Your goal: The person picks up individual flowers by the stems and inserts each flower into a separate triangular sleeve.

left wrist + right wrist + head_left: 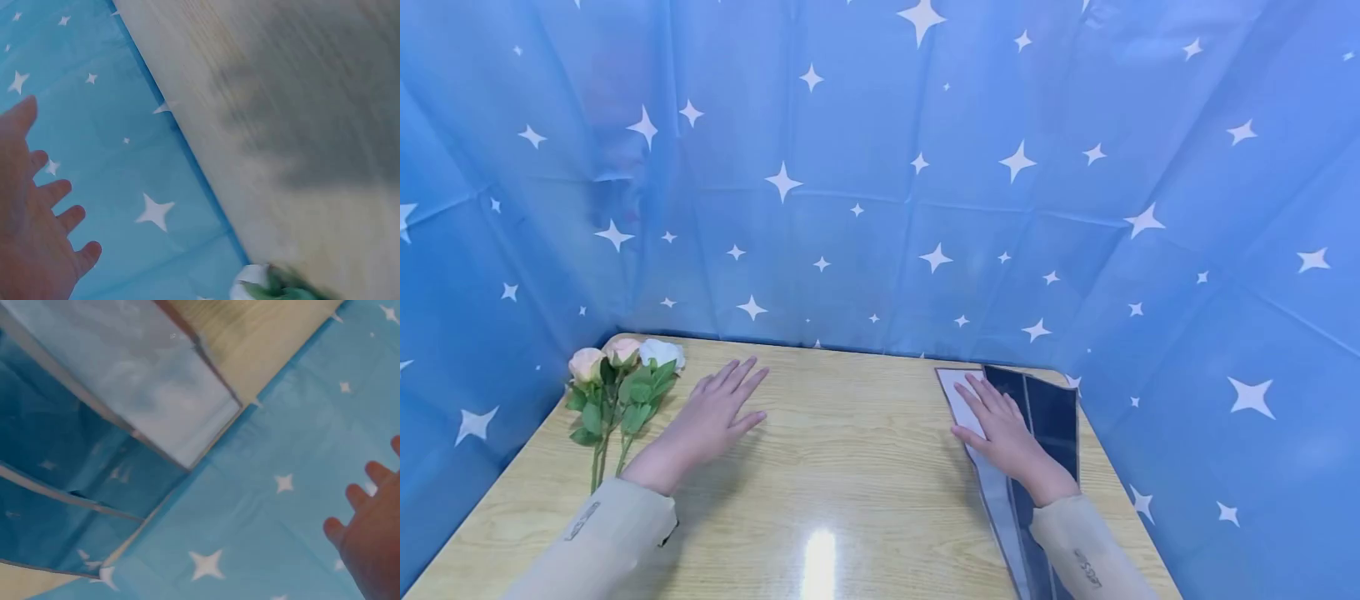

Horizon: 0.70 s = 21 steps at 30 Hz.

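My left hand (711, 421) is held above the table with fingers spread, to the right of three artificial-looking roses: a peach rose (586, 365), a pink rose (622, 351) and a white rose (664, 353). In the left wrist view this hand (37, 219) holds nothing; green leaves and a white bloom (251, 278) show at the bottom edge. Over folded sheets at the table's right side is my right hand (1006, 433), fingers extended. A pale sheet (996, 500) lies left of the dark sheets (1056, 417). The right wrist view shows the right hand (375, 531) apart from them.
A light wood-grain table (850, 450) spans between the hands and reflects a bright light near its front. Blue curtains (865, 233) with white stars enclose its back and both sides, hanging close to the table's edges.
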Tool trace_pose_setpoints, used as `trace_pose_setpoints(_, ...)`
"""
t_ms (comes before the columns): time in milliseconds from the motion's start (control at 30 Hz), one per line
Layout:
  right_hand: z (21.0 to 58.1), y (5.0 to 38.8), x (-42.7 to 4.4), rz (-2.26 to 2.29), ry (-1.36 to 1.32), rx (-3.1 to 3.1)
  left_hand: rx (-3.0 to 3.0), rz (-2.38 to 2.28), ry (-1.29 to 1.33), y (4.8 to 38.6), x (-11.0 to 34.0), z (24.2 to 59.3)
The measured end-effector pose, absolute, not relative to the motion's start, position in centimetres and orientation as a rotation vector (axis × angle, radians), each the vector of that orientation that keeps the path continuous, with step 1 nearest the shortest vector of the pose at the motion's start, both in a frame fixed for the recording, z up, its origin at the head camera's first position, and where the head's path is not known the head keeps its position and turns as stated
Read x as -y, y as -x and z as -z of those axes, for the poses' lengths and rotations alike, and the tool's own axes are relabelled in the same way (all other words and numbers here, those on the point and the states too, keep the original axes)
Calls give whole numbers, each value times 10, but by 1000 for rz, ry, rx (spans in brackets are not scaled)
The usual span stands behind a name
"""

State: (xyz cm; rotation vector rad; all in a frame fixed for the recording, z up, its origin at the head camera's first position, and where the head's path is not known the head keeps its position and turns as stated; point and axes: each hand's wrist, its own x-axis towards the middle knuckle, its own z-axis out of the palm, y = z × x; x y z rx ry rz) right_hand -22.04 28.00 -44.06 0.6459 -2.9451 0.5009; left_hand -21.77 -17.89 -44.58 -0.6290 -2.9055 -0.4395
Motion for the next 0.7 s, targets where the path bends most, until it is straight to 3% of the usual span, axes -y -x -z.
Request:
trace_pose_setpoints(333,460,213,-324,-579,-363,2972,2838,532,350,201,209,467)
trace_pose_setpoints(700,478,196,-383,-629,182,3105,2808,707,-237,174,268,483)
